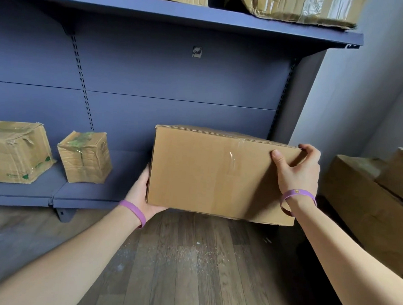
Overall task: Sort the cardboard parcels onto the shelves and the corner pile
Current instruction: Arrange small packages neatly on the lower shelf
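A large plain cardboard parcel (208,174) with clear tape on its front is held in front of the lower blue shelf (84,196), at its right end. My left hand (144,191) grips the parcel's lower left corner from underneath. My right hand (297,168) curls over its upper right corner, thumb on the front face. Whether the parcel's far edge rests on the shelf is hidden. Two crumpled parcels sit on the same shelf: a small one (85,157) and a bigger one (11,151) at the left edge.
The upper shelf (204,17) carries several worn parcels (299,5). A pile of big cardboard boxes (369,205) fills the right corner by the white wall. Dusty wooden floor (189,264) lies below my arms.
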